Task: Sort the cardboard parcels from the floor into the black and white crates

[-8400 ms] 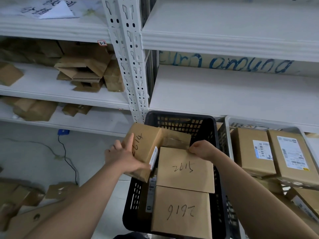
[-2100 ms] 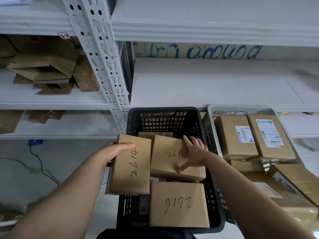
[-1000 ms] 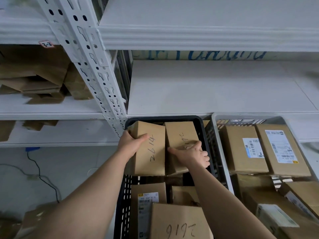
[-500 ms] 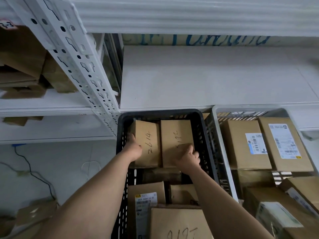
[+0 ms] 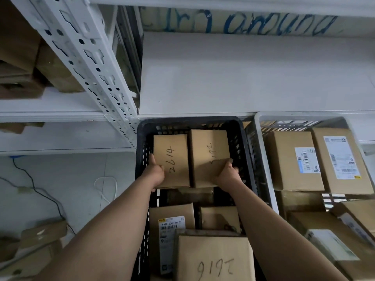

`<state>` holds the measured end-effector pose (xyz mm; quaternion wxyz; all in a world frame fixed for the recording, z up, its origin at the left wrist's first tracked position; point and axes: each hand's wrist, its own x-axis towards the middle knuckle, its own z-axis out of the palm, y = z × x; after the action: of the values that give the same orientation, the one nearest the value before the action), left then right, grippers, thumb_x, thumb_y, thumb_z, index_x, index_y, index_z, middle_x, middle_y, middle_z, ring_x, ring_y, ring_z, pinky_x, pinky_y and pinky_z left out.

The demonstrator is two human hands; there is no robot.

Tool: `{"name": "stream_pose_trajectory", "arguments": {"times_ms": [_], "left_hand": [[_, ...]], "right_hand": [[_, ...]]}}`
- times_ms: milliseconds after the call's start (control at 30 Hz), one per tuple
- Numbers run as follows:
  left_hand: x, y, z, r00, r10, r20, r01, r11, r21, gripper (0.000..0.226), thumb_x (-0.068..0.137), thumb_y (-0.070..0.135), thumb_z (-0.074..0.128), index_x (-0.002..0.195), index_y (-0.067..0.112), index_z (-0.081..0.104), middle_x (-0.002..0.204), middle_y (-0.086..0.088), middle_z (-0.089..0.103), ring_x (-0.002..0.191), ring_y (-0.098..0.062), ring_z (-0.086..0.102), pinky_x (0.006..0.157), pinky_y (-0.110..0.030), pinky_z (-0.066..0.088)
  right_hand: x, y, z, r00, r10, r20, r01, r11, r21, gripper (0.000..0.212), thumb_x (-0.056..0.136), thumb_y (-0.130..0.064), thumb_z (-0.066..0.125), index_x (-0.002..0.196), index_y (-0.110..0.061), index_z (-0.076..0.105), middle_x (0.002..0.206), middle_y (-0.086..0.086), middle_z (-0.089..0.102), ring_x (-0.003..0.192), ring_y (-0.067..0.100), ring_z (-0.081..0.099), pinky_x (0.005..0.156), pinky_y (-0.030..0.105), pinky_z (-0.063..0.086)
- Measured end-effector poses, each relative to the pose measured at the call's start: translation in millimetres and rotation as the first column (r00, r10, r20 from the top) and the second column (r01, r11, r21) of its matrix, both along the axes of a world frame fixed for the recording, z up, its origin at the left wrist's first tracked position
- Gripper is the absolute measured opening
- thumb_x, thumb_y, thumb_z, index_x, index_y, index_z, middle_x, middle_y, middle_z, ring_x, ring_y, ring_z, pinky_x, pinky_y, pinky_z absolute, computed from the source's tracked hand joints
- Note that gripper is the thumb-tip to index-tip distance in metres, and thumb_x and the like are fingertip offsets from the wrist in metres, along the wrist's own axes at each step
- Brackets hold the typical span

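Observation:
Two cardboard parcels lie side by side at the far end of the black crate (image 5: 192, 123). My left hand (image 5: 155, 174) grips the near left corner of the parcel marked 2614 (image 5: 172, 157). My right hand (image 5: 228, 173) grips the near right corner of the parcel marked 2615 (image 5: 209, 151). Nearer to me in the same crate lie a parcel marked 2616 (image 5: 215, 258), one with a barcode label (image 5: 170, 226) and a plain one (image 5: 220, 219). The white crate (image 5: 261, 122) on the right holds several labelled parcels (image 5: 294, 159).
White metal shelving stands behind the crates, with a perforated upright (image 5: 91, 63) just left of the black crate. Flattened cardboard (image 5: 30, 63) is stacked on the left shelf. More parcels (image 5: 36, 246) and a black cable (image 5: 40, 191) lie on the floor at left.
Both hands have carried parcels 2614 and 2615 from the crate's middle to its far end and lowered them there side by side. My view has moved closer and tilted down.

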<state>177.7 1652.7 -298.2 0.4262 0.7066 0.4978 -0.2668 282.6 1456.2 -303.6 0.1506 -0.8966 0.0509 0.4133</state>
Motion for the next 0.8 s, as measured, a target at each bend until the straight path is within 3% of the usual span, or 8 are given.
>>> {"name": "stream_pose_trajectory", "arguments": {"times_ms": [133, 233, 300, 367, 467, 600, 700, 800], "left_hand": [[3, -7, 7, 0.999, -0.030, -0.034, 0.030, 0.999, 0.013, 0.070, 0.106, 0.023, 0.034, 0.153, 0.024, -0.017, 0.145, -0.014, 0.044, 0.062, -0.015, 0.045, 0.054, -0.030, 0.044], [0, -11, 14, 0.997, -0.037, -0.071, 0.039, 0.999, 0.034, 0.069, 0.106, 0.025, 0.033, 0.153, 0.016, -0.017, 0.142, -0.016, 0.047, 0.090, -0.027, 0.060, 0.071, -0.033, 0.048], [-2, -12, 18, 0.993, -0.049, -0.106, 0.055, 0.997, 0.051, 0.067, 0.106, 0.026, 0.031, 0.153, 0.011, -0.015, 0.145, -0.017, 0.043, 0.118, -0.033, 0.054, 0.097, -0.037, 0.045], [-6, -15, 25, 0.989, -0.083, -0.125, 0.090, 0.994, 0.058, 0.066, 0.106, 0.027, 0.030, 0.154, 0.008, -0.011, 0.150, -0.019, 0.037, 0.129, -0.033, 0.046, 0.107, -0.040, 0.039], [-17, -19, 41, 0.996, -0.072, -0.052, 0.076, 0.995, 0.071, 0.066, 0.104, 0.028, 0.037, 0.155, 0.008, 0.000, 0.147, -0.018, 0.040, 0.123, -0.034, 0.050, 0.087, -0.037, 0.048], [-42, -26, 59, 0.989, -0.146, -0.016, 0.146, 0.988, 0.055, 0.062, 0.103, 0.034, 0.041, 0.151, 0.003, 0.018, 0.146, -0.018, 0.041, 0.124, -0.034, 0.050, 0.096, -0.040, 0.047], [-63, -34, 69, 0.974, -0.223, 0.044, 0.220, 0.974, 0.057, 0.051, 0.102, 0.035, 0.044, 0.143, 0.006, 0.035, 0.136, -0.015, 0.050, 0.114, -0.029, 0.054, 0.087, -0.037, 0.051], [-83, -43, 74, 0.956, -0.285, 0.075, 0.286, 0.958, 0.004, 0.044, 0.098, 0.039, 0.049, 0.134, 0.013, 0.050, 0.123, -0.010, 0.058, 0.103, -0.025, 0.058, 0.087, -0.038, 0.053]], "right_hand": [[-3, 1, 3, 1.000, 0.018, 0.021, -0.017, 0.999, -0.048, 0.097, 0.090, -0.021, 0.066, 0.155, -0.015, -0.006, 0.155, 0.020, 0.015, 0.139, 0.039, 0.030, 0.110, 0.047, 0.038], [-10, -1, 7, 0.999, 0.035, 0.029, -0.032, 0.996, -0.077, 0.086, 0.091, -0.019, 0.063, 0.154, -0.014, 0.005, 0.153, 0.019, 0.019, 0.136, 0.038, 0.034, 0.107, 0.046, 0.042], [-15, -3, 14, 0.998, 0.059, 0.029, -0.057, 0.996, -0.074, 0.086, 0.091, -0.019, 0.064, 0.154, -0.013, 0.005, 0.154, 0.019, 0.019, 0.136, 0.037, 0.034, 0.106, 0.045, 0.042], [-21, -5, 22, 0.995, 0.081, 0.050, -0.078, 0.995, -0.069, 0.088, 0.091, -0.018, 0.064, 0.155, -0.012, 0.005, 0.154, 0.020, 0.021, 0.137, 0.037, 0.034, 0.107, 0.045, 0.041], [-29, -10, 36, 0.991, 0.116, 0.072, -0.113, 0.993, -0.037, 0.083, 0.089, -0.019, 0.066, 0.153, -0.007, 0.015, 0.148, 0.021, 0.033, 0.132, 0.035, 0.040, 0.103, 0.042, 0.043], [-47, -27, 58, 0.980, 0.188, 0.068, -0.188, 0.982, 0.008, 0.045, 0.088, -0.024, 0.067, 0.126, -0.003, 0.054, 0.116, 0.012, 0.059, 0.100, 0.023, 0.059, 0.080, 0.031, 0.053], [-62, -46, 71, 0.980, 0.175, 0.096, -0.178, 0.984, 0.028, 0.025, 0.088, -0.020, 0.069, 0.105, -0.006, 0.058, 0.090, 0.002, 0.057, 0.080, 0.013, 0.055, 0.060, 0.020, 0.043], [-78, -63, 78, 0.978, 0.183, 0.095, -0.187, 0.982, 0.037, 0.029, 0.086, -0.024, 0.071, 0.108, -0.008, 0.063, 0.088, 0.000, 0.058, 0.084, 0.014, 0.058, 0.070, 0.023, 0.047]]}}
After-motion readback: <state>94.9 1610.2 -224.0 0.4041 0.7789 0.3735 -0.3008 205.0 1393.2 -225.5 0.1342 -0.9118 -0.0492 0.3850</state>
